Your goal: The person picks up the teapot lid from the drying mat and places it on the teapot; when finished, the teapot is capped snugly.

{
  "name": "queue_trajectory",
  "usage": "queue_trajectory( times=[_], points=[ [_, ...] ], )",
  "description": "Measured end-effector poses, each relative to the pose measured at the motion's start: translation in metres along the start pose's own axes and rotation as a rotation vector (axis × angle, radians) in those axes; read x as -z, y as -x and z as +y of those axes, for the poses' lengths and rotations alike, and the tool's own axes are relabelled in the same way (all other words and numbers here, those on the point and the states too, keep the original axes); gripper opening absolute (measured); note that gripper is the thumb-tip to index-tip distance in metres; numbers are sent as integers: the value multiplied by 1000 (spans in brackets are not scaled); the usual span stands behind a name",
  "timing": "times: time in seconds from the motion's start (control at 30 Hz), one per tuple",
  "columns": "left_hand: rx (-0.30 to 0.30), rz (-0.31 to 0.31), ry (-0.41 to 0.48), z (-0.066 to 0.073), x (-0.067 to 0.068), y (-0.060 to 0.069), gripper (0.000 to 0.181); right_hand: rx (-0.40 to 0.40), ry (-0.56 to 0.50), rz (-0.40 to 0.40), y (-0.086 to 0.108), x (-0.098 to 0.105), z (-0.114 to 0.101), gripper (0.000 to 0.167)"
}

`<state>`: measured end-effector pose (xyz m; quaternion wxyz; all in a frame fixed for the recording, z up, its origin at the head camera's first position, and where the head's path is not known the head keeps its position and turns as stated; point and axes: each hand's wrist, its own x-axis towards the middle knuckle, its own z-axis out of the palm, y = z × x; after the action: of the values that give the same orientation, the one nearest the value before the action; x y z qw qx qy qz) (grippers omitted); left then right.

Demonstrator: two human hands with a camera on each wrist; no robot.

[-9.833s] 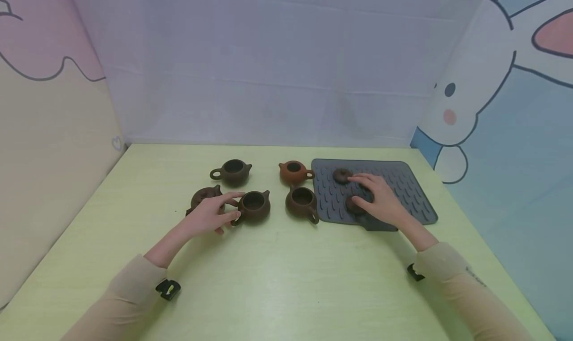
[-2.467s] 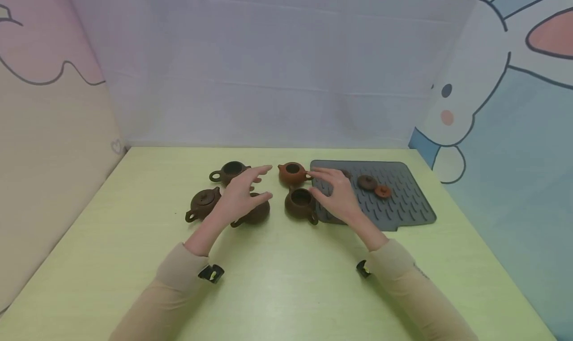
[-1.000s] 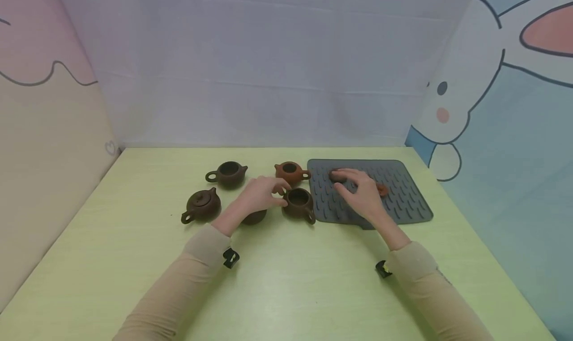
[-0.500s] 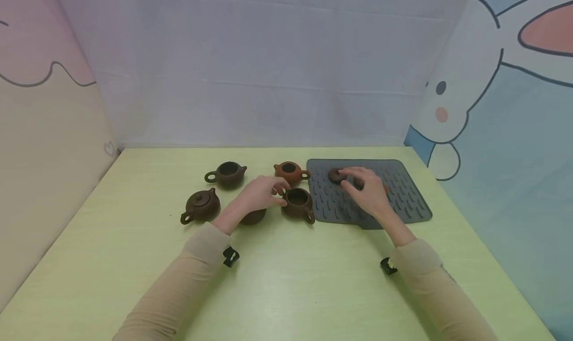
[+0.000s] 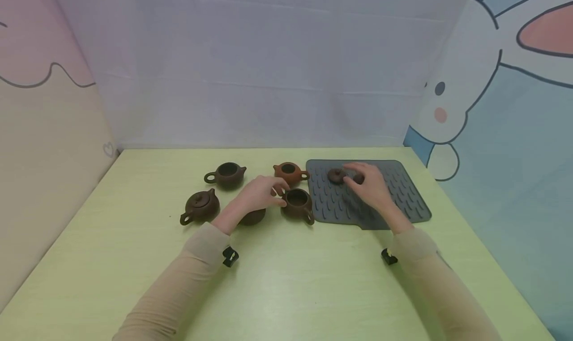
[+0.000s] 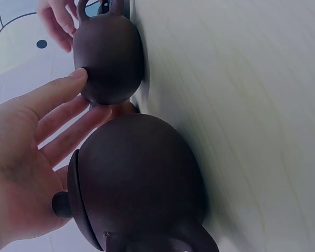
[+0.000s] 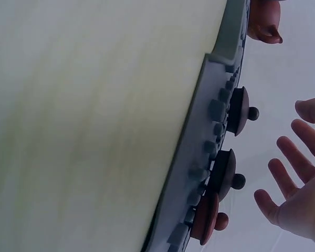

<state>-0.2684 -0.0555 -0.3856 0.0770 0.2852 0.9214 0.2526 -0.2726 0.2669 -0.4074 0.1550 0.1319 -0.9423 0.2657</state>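
My left hand (image 5: pixel 261 194) pinches the spout side of a lidless dark teapot (image 5: pixel 297 204); in the left wrist view the thumb of my left hand (image 6: pixel 47 126) touches that teapot (image 6: pixel 109 58). A lidded dark teapot (image 6: pixel 142 178) stands nearer, mostly behind my left hand in the head view. My right hand (image 5: pixel 369 184) hovers, fingers spread, over the grey mat (image 5: pixel 331 214), holding nothing. Below my right hand (image 7: pixel 299 184) lie a dark lid (image 7: pixel 241 111), a second dark lid (image 7: pixel 223 176) and a reddish lid (image 7: pixel 206 218); the reddish one is hidden in the head view.
A lidded dark teapot (image 5: pixel 200 206) stands at the left, with a lidless dark teapot (image 5: pixel 229 176) behind it. A reddish-brown lidless teapot (image 5: pixel 289 174) is beside the mat's left edge. A pale cloth (image 5: pixel 268 82) hangs behind the table.
The middle front teapot, lidless in the oldest frame, now has a lid. My left hand has moved right to the neighbouring teapot. Over the last second my right hand has drifted right above the lids.
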Motion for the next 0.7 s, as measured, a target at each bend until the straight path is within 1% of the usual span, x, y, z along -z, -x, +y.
queue_trajectory(
  times=[0.2, 0.33, 0.57, 0.7],
  points=[
    [3, -4, -9, 0, 0, -1, 40, -46, -8, -4, -13, -9, 1, 41],
    [4, -5, -10, 0, 0, -2, 40, -101, 2, -36, -20, -13, -2, 43],
    [13, -2, -8, 1, -1, -3, 40, -188, 85, -113, -28, -13, -8, 45],
    [11, -1, -21, 1, -1, -4, 39, -225, 134, -135, -32, -15, -10, 42]
  ],
)
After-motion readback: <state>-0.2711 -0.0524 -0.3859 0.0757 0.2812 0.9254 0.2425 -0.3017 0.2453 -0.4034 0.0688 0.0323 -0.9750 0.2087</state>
